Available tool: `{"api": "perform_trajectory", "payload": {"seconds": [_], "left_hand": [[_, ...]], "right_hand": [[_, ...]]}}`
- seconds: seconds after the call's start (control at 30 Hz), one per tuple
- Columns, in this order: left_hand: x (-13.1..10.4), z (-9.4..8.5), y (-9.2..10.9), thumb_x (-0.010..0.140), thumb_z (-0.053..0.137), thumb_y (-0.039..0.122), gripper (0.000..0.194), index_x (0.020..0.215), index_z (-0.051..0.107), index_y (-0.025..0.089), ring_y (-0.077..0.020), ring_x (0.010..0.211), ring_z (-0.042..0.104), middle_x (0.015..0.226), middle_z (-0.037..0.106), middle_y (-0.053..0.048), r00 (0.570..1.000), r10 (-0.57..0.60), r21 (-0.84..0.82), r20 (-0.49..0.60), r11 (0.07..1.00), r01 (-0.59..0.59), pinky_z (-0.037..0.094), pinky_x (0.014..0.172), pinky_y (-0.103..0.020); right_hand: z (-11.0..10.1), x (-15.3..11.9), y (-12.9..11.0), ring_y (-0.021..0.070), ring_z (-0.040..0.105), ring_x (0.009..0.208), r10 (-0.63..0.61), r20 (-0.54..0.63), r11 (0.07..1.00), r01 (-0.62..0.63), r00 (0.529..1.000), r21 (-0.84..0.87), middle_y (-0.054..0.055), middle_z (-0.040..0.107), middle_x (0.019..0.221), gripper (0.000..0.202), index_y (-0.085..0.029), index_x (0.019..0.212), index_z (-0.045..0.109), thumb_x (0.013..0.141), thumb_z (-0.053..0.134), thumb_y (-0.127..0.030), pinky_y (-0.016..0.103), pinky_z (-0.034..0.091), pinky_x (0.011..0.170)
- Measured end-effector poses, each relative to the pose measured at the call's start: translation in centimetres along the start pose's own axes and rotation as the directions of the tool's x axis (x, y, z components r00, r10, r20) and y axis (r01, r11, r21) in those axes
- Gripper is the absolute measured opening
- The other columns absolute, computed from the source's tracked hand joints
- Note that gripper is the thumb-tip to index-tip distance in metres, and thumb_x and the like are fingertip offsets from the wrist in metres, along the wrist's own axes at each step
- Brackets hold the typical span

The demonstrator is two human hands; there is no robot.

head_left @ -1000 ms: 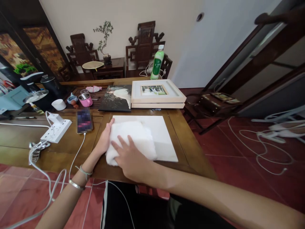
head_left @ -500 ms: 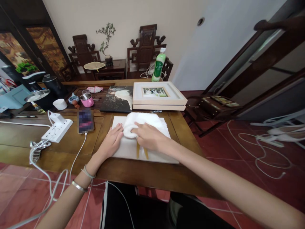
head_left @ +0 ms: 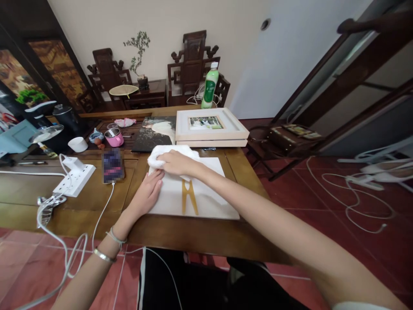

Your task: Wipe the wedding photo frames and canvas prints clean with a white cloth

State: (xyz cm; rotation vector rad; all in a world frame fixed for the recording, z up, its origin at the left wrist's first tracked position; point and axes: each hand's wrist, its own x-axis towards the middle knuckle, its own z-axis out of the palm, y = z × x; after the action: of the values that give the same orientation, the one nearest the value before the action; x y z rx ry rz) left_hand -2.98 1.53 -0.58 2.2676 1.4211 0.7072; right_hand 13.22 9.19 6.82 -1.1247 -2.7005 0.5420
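Observation:
A white cloth [head_left: 187, 150], thick and bunched up, lies on the far left part of a flat white board [head_left: 214, 200]. My right hand [head_left: 178, 163] is closed on the cloth and presses it against the board. My left hand [head_left: 148, 191] rests flat along the board's left edge, fingers stretched out, its fingertips close to the cloth. A yellow forked shape [head_left: 188, 199] shows on the board's surface below my right hand; whether it is a separate piece cannot be seen.
Beyond the board are stacked pale picture frames [head_left: 211, 140], a dark picture panel [head_left: 145, 142] and a green bottle [head_left: 210, 86]. To the left lie a phone [head_left: 112, 165] on its cable, a white power strip [head_left: 75, 183], and a pink cup [head_left: 114, 138].
My right hand has moved the cloth left and slightly away from me, uncovering more of the yellow shape. My left hand stays at the board's left edge. The view has shifted slightly.

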Motion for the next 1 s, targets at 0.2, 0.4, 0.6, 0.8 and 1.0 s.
{"api": "perform_trajectory", "payload": {"seconds": [0.2,0.4,0.6,0.8,1.0], "left_hand": [[-0.1,0.3,-0.2,0.097,0.026,0.033,0.048,0.134,0.049,0.012,-0.0212,0.140,0.031,0.146,0.042,-0.013,0.999,-0.032,0.014,0.001,0.999,0.032,0.018,0.117,-0.047],[-0.1,0.3,-0.2,0.097,0.027,0.033,0.046,0.132,0.051,0.014,-0.0210,0.139,0.032,0.146,0.043,-0.013,0.999,-0.031,0.013,-0.017,0.999,0.031,0.018,0.116,-0.048],[-0.1,0.3,-0.3,0.097,0.027,0.035,0.048,0.132,0.051,0.011,-0.0208,0.139,0.032,0.145,0.043,-0.014,0.999,-0.034,-0.008,-0.016,0.999,0.034,0.018,0.117,-0.047],[0.0,0.3,-0.2,0.097,0.028,0.035,0.046,0.132,0.051,0.015,-0.0204,0.140,0.031,0.146,0.043,-0.011,0.999,-0.034,-0.013,-0.012,0.999,0.033,0.018,0.116,-0.048],[0.0,0.4,-0.3,0.097,0.028,0.037,0.047,0.132,0.051,0.015,-0.0203,0.139,0.032,0.146,0.043,-0.011,0.999,-0.045,-0.007,-0.020,0.999,0.045,0.018,0.117,-0.047]], "right_hand": [[-1.9,-6.2,6.3,0.0255,0.057,0.107,0.128,-0.064,0.992,-0.128,0.990,0.009,0.010,0.065,0.118,0.040,-0.013,0.103,0.066,0.074,0.039,-0.010,0.030,0.040,0.090],[-0.7,-10.1,8.0,0.0266,0.059,0.099,0.209,-0.125,0.977,-0.213,0.970,-0.021,0.008,0.069,0.100,0.044,-0.016,0.102,0.066,0.072,0.036,-0.007,0.035,0.043,0.086],[-0.5,-15.1,3.9,0.0256,0.060,0.101,0.192,0.023,0.980,-0.190,0.981,-0.058,0.007,0.068,0.089,0.044,-0.019,0.101,0.066,0.069,0.038,-0.005,0.036,0.045,0.088],[-1.1,-22.2,-0.9,0.0223,0.048,0.126,0.072,0.173,0.997,-0.077,0.982,0.020,-0.001,0.065,0.121,0.049,-0.028,0.089,0.067,0.064,0.038,0.002,0.034,0.049,0.093],[-0.2,-22.2,0.8,0.0249,0.042,0.132,0.146,0.147,0.989,-0.149,0.978,0.009,0.001,0.058,0.132,0.048,-0.027,0.096,0.067,0.067,0.039,0.000,0.039,0.048,0.095]]}}
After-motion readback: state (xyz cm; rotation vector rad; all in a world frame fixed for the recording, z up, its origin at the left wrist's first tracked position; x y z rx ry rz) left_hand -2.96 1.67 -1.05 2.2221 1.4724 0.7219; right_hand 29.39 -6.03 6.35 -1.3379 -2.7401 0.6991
